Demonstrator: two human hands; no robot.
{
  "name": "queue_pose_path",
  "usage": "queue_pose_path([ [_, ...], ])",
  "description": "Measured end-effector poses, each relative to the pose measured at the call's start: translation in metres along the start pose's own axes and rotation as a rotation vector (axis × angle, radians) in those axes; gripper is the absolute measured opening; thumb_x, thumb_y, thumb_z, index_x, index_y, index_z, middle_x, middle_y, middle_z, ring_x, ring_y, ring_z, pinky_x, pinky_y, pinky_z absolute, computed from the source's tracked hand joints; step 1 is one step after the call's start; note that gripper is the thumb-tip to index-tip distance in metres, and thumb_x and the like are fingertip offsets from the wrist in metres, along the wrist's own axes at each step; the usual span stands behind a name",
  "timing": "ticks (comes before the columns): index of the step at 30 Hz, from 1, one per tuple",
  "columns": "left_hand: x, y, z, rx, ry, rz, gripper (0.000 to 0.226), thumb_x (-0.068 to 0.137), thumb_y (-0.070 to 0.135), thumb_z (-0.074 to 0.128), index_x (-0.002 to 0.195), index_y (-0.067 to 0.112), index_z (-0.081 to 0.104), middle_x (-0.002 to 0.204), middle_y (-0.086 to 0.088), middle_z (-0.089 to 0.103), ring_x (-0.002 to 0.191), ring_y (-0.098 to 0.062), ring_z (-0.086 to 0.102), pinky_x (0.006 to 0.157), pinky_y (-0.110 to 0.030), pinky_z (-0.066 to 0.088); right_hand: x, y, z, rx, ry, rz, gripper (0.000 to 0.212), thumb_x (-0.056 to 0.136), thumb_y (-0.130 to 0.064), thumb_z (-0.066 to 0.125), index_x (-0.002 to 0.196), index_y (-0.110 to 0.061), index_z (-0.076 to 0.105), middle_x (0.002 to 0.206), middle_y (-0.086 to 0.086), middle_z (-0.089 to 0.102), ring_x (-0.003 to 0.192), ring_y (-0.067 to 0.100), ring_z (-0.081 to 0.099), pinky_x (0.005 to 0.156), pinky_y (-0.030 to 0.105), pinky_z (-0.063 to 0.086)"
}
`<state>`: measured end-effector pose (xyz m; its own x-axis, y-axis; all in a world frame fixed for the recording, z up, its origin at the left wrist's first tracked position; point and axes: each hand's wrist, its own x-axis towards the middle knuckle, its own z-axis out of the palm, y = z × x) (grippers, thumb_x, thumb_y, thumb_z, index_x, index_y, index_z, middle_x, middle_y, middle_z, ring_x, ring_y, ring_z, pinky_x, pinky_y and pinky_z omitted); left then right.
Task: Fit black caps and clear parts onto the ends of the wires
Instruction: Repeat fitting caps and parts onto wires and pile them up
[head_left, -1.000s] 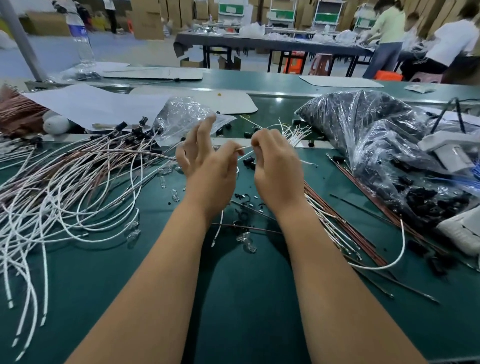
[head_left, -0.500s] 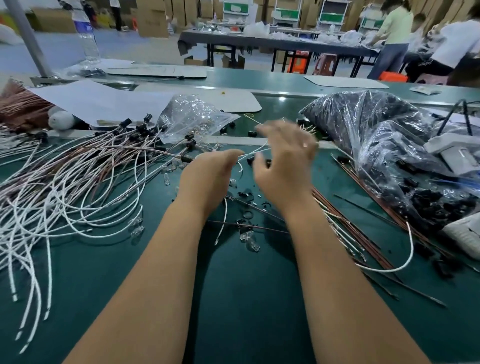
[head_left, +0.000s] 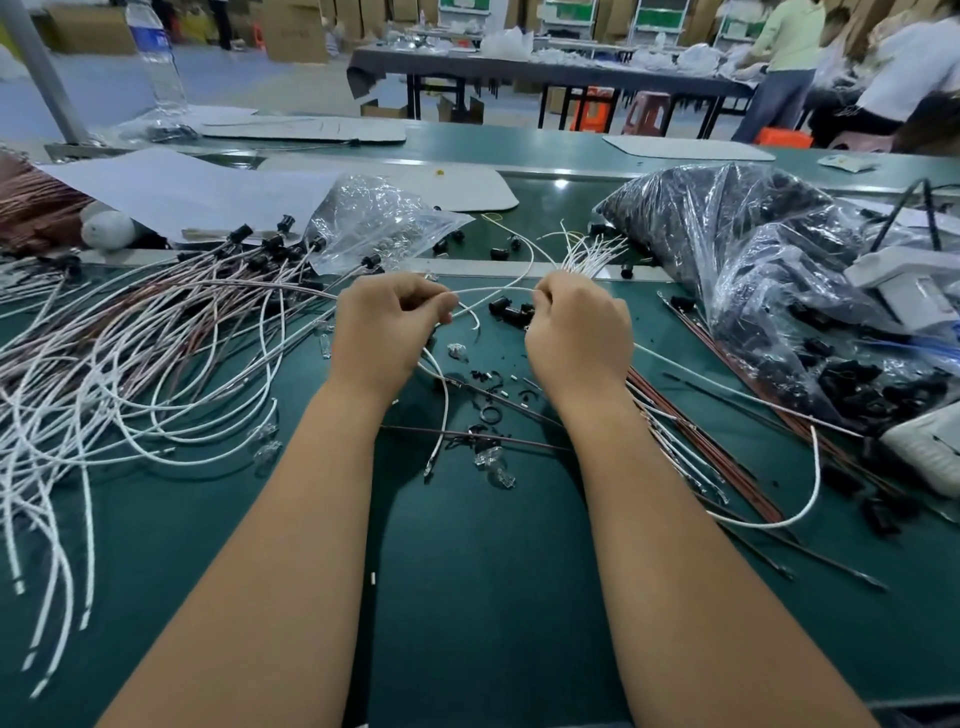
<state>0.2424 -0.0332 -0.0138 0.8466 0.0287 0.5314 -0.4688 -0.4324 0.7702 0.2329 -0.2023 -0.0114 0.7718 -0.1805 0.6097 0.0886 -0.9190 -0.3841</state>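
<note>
My left hand (head_left: 387, 327) pinches a thin white wire (head_left: 493, 292) that arcs across to my right hand (head_left: 576, 338), whose curled fingers hold its other part. Behind the right hand a bunch of bare white wires (head_left: 587, 249) fans upward. Loose black caps (head_left: 506, 309) lie on the green mat between the hands. Small clear parts (head_left: 493, 462) and black rings lie nearer me. Left of the hands spreads a heap of white and brown wires (head_left: 130, 364), several with black caps fitted at their far ends (head_left: 270, 244).
A clear bag (head_left: 374, 218) of clear parts lies behind the left hand. Big plastic bags of black caps (head_left: 753, 249) fill the right side, beside a white device (head_left: 904, 286). Brown rods (head_left: 701, 441) lie at the right. People work at tables behind.
Both hands have dropped toward the mat and closed; a white wire is now stretched between them. Earlier the right hand was spread and reaching to the wire bunch.
</note>
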Motion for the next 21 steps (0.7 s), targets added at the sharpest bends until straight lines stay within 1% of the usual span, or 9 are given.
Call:
queue_pose_path([
  [2,0.0,-0.001,-0.003,-0.056,0.019,-0.025,0.005,0.082,0.014,0.075,0.087,0.015,0.075,0.071,0.0,0.071,0.061,-0.011,0.065,0.068,-0.031,0.059,-0.001,-0.003,0.0,0.065,-0.054,-0.075,0.018,0.095,-0.017,0.052,0.103,-0.013,0.067,0.096,0.003,0.068,0.091,0.021,0.058,0.081,0.028,0.031],
  [4,0.0,-0.002,-0.003,-0.085,-0.032,-0.035,0.009,0.08,0.014,0.077,0.089,0.013,0.075,0.072,-0.001,0.072,0.062,-0.012,0.066,0.067,-0.028,0.058,-0.002,-0.008,-0.002,0.115,-0.102,-0.177,0.022,0.094,-0.024,0.056,0.112,-0.019,0.067,0.102,-0.001,0.069,0.098,0.018,0.057,0.088,0.03,0.032],
  [7,0.0,-0.001,0.001,-0.042,-0.108,-0.019,0.006,0.08,0.012,0.076,0.086,0.013,0.076,0.072,-0.004,0.072,0.057,-0.005,0.061,0.062,-0.021,0.053,-0.003,-0.01,0.0,0.087,-0.141,-0.276,0.017,0.094,-0.029,0.058,0.103,-0.023,0.07,0.098,-0.006,0.068,0.095,0.018,0.055,0.084,0.03,0.028],
  [9,0.0,-0.002,0.003,0.002,-0.119,-0.005,0.006,0.082,0.009,0.073,0.085,0.014,0.076,0.073,-0.003,0.073,0.056,-0.002,0.059,0.061,-0.019,0.052,-0.003,-0.009,0.001,0.066,-0.127,-0.274,0.016,0.095,-0.027,0.056,0.098,-0.022,0.071,0.096,-0.007,0.069,0.094,0.018,0.057,0.083,0.03,0.025],
  [12,0.001,-0.004,0.002,0.011,-0.144,-0.017,0.009,0.086,0.007,0.068,0.089,0.012,0.075,0.074,0.001,0.072,0.059,-0.003,0.06,0.064,-0.021,0.053,-0.003,-0.007,-0.001,0.07,-0.116,-0.254,0.016,0.095,-0.024,0.056,0.096,-0.02,0.072,0.094,-0.005,0.07,0.092,0.019,0.059,0.086,0.03,0.027],
  [16,0.001,-0.008,0.003,0.056,-0.074,-0.021,0.006,0.084,0.011,0.071,0.083,0.015,0.075,0.068,0.01,0.069,0.058,-0.006,0.064,0.059,-0.017,0.051,-0.003,-0.01,0.001,0.125,-0.165,-0.263,0.015,0.094,-0.017,0.058,0.095,-0.013,0.072,0.092,0.0,0.07,0.09,0.021,0.059,0.087,0.033,0.039],
  [18,0.001,-0.008,0.002,0.056,-0.035,-0.026,0.005,0.083,0.012,0.073,0.085,0.016,0.075,0.068,0.011,0.069,0.06,-0.004,0.064,0.061,-0.016,0.051,-0.003,-0.012,0.002,0.185,-0.204,-0.258,0.015,0.094,-0.013,0.058,0.094,-0.008,0.072,0.09,0.004,0.069,0.088,0.023,0.058,0.081,0.034,0.043],
  [19,0.002,-0.008,0.002,0.044,-0.007,-0.029,0.008,0.082,0.012,0.074,0.09,0.016,0.075,0.07,0.011,0.068,0.061,-0.001,0.063,0.062,-0.014,0.05,-0.004,-0.013,0.003,0.207,-0.205,-0.247,0.015,0.094,-0.011,0.058,0.094,-0.006,0.072,0.089,0.005,0.068,0.087,0.023,0.058,0.077,0.031,0.043],
  [21,0.005,-0.009,-0.003,0.023,0.073,-0.045,0.026,0.083,0.014,0.073,0.109,0.015,0.069,0.079,0.013,0.067,0.067,0.003,0.062,0.064,-0.011,0.049,-0.004,-0.011,0.003,0.23,-0.175,-0.211,0.014,0.094,-0.01,0.057,0.093,-0.005,0.07,0.088,0.006,0.067,0.083,0.02,0.056,0.071,0.024,0.038],
])
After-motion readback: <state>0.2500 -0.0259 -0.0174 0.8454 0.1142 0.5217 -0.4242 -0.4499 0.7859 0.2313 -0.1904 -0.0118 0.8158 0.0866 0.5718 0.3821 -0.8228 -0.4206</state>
